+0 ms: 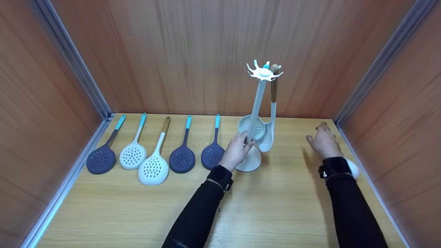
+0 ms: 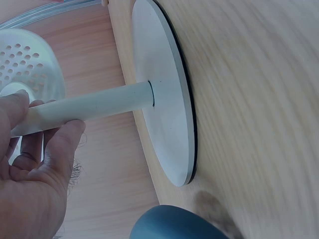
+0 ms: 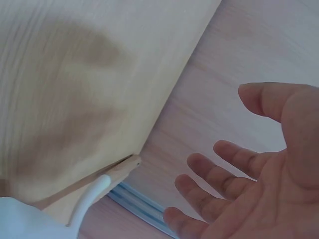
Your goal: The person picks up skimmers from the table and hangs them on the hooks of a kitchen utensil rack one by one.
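Observation:
My left hand (image 1: 237, 151) grips the pole of a white utensil stand (image 1: 258, 100), fingers and thumb around it just above the round base (image 2: 164, 99). From the stand's hooked crown hang a white perforated utensil (image 1: 267, 137) with a wooden handle and a pale ladle-like utensil (image 1: 244, 124), partly behind the pole. Over at the right wall, my right hand (image 1: 325, 141) has its fingers spread and holds nothing. Beneath it lies a white utensil (image 1: 352, 167) with a wooden handle (image 3: 130, 167); the wrist hides most of it in the head view.
Left of the stand, several skimmers lie in a row: dark (image 1: 101, 160), white with turquoise handle (image 1: 133, 156), white with wooden handle (image 1: 153, 170), and two more dark ones (image 1: 182, 159) (image 1: 212, 155). Wooden panels (image 1: 193, 51) wall the table (image 1: 137, 213) at back and sides.

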A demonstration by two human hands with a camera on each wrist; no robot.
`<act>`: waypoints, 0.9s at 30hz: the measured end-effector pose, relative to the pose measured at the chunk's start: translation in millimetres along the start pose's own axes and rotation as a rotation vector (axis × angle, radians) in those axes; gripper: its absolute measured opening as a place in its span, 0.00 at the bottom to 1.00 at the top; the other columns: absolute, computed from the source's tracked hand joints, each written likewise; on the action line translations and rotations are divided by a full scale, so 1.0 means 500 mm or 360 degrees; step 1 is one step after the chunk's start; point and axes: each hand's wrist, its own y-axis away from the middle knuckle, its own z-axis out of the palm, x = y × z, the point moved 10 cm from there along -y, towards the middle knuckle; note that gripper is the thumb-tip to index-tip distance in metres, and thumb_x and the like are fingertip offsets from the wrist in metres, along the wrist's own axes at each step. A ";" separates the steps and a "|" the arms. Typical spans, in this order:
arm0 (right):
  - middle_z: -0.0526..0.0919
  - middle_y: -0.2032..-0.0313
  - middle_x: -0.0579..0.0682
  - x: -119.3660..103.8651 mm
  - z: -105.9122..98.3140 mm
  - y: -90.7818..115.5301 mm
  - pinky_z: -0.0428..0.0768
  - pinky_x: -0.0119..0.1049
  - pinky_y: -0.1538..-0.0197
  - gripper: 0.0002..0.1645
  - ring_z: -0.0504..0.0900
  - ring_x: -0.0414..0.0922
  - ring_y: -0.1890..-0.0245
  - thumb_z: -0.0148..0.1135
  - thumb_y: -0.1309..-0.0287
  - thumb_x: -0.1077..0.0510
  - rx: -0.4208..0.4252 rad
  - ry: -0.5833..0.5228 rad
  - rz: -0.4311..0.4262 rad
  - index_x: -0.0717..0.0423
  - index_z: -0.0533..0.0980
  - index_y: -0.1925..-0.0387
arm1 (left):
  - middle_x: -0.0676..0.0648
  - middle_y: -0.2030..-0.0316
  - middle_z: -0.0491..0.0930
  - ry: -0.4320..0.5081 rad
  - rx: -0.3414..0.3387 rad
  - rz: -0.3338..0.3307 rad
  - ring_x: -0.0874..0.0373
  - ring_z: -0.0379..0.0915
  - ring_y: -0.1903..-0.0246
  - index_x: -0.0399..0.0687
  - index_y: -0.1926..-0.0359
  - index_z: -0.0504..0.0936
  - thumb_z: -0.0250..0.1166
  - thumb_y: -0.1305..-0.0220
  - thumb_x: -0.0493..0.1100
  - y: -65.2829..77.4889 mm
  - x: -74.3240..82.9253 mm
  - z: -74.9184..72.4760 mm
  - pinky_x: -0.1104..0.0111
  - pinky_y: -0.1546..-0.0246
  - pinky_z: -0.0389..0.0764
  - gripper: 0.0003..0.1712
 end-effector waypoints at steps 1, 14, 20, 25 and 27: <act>0.39 0.07 0.78 0.003 0.001 0.001 0.64 0.90 0.19 0.47 0.51 0.89 0.14 0.55 0.10 0.44 -0.0005 -0.0006 0.0004 0.78 0.58 0.14 | 0.40 0.43 0.88 -0.0003 0.0001 -0.0003 0.45 0.91 0.38 0.42 0.43 0.87 0.67 0.10 0.41 0.000 0.000 0.000 0.57 0.36 0.95 0.08; 0.40 0.04 0.69 0.045 0.018 -0.010 0.67 0.91 0.21 0.48 0.54 0.88 0.15 0.56 0.11 0.46 -0.0040 -0.0027 0.0068 0.77 0.56 0.12 | 0.41 0.43 0.88 -0.0024 -0.0007 -0.0079 0.48 0.91 0.38 0.44 0.42 0.87 0.68 0.11 0.42 -0.003 -0.006 0.000 0.60 0.38 0.95 0.07; 0.56 0.10 0.77 0.061 0.024 -0.017 0.61 0.92 0.19 0.52 0.53 0.88 0.14 0.55 0.11 0.45 -0.0064 -0.0017 0.0105 0.73 0.48 0.08 | 0.43 0.42 0.88 -0.0021 -0.0022 -0.0116 0.49 0.91 0.37 0.46 0.41 0.87 0.67 0.10 0.42 -0.003 -0.009 0.002 0.60 0.39 0.95 0.07; 0.57 0.16 0.86 0.068 0.027 -0.008 0.67 0.90 0.21 0.50 0.58 0.91 0.19 0.54 0.11 0.44 -0.0096 0.0012 0.0128 0.75 0.53 0.10 | 0.42 0.43 0.88 -0.0046 -0.0006 -0.0077 0.48 0.90 0.36 0.45 0.42 0.87 0.67 0.11 0.42 0.000 -0.004 0.000 0.58 0.35 0.94 0.07; 0.57 0.18 0.89 0.071 0.026 -0.005 0.69 0.90 0.22 0.48 0.60 0.91 0.20 0.54 0.10 0.44 -0.0093 0.0028 0.0141 0.78 0.56 0.13 | 0.41 0.43 0.88 -0.0046 -0.0004 -0.0065 0.47 0.90 0.35 0.43 0.42 0.86 0.67 0.10 0.41 0.001 -0.002 0.000 0.56 0.33 0.94 0.07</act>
